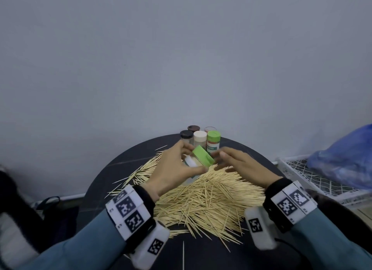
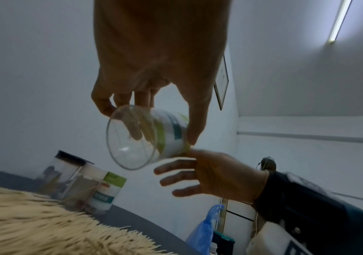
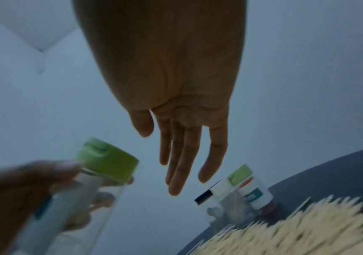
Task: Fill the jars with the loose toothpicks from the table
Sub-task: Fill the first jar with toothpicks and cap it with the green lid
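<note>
Toothpicks [image 1: 207, 197] heaped below left hand [image 1: 173, 169] gripping seemingly near-empty green-lidded jar [image 1: 202, 156].

The jar [image 2: 145, 138] is clear glossy plastic with a smooth green plastic lid [image 1: 203, 156] and paper label. Toothpicks [image 1: 209, 197] are pale matt wood. The table [image 1: 124, 169] looks dark, matt and smooth.

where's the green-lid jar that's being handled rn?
In the head view, the green-lidded jar is held tilted in the left hand, above the toothpick pile, just in front of the standing jars. The right hand is open beside its lid.
</note>
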A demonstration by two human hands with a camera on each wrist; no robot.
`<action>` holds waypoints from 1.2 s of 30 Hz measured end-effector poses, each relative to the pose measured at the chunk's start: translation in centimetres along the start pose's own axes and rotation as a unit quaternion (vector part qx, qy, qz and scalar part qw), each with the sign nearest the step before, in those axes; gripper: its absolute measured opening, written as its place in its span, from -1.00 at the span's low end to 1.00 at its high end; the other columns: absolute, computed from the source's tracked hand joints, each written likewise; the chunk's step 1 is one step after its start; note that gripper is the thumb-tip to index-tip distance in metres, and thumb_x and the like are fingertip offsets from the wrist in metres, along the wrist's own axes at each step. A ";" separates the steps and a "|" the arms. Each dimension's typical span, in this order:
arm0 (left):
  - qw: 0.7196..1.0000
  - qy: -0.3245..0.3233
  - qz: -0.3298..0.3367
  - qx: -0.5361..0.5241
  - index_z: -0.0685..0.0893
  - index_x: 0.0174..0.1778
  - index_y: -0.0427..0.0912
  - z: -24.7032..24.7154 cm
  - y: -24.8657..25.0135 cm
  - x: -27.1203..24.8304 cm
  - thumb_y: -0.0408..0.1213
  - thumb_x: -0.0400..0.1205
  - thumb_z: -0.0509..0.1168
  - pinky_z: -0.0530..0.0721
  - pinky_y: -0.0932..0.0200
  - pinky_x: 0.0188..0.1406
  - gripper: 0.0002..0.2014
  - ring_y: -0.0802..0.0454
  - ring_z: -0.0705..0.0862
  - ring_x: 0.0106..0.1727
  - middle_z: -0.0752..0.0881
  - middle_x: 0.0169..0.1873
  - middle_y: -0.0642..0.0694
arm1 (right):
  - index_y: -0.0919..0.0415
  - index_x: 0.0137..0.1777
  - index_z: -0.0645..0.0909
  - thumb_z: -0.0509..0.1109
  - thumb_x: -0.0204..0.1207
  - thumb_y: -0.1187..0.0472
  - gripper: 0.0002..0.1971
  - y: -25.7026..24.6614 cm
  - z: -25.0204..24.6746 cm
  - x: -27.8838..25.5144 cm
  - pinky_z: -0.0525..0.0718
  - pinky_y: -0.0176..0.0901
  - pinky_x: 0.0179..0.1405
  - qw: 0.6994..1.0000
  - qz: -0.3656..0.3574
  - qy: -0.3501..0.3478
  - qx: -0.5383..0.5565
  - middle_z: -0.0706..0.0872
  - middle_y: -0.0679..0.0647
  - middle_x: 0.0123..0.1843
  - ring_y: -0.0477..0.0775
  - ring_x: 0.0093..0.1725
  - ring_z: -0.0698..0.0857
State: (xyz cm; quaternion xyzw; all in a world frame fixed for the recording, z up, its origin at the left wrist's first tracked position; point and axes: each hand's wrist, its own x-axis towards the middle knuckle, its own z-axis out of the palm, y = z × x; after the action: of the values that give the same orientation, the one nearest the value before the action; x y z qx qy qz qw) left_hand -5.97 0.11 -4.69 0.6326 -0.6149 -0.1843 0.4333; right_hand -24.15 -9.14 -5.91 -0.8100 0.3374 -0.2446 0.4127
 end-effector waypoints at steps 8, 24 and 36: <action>0.999 0.036 -0.001 -0.030 0.64 0.06 -0.02 0.5 -2.1 -0.6 -0.11 0.27 0.63 0.52 0.57 -0.15 -0.52 0.27 0.64 0.04 0.70 -0.04 0.16 | 0.03 0.23 0.50 0.24 0.60 -0.03 -0.72 -3.0 3.1 0.5 0.67 -0.19 -0.17 0.999 -0.033 -0.021 0.020 0.73 -0.03 -0.06 -0.04 -0.22 0.74; 0.992 0.020 0.003 -0.121 0.62 0.25 -0.03 0.8 -3.6 1.6 -0.10 0.35 0.56 0.46 0.70 -0.14 -0.46 0.43 0.57 0.11 0.68 0.13 0.17 | 0.10 0.37 0.45 0.45 0.49 0.08 -0.53 1.7 -1.7 1.9 0.59 -0.14 0.16 0.990 0.045 0.071 -0.113 0.63 0.01 0.28 0.01 0.11 0.65; 0.992 -0.004 -0.003 -0.128 0.57 0.25 0.08 1.5 -4.3 1.0 -0.03 0.39 0.50 0.51 0.46 -0.01 -0.50 0.28 0.60 0.17 0.66 0.11 0.19 | 0.09 0.40 0.44 0.43 0.44 0.27 -0.49 9.5 -7.7 1.7 0.54 -0.02 0.32 0.865 0.281 -0.014 -0.415 0.61 0.14 0.35 0.17 0.31 0.58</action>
State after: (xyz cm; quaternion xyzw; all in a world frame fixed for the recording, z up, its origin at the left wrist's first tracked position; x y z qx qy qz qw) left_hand -4.26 -1.90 -8.55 0.5731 -0.5859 -0.2651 0.5080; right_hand -31.45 -18.40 -9.47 -0.7804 0.6157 0.0557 0.0939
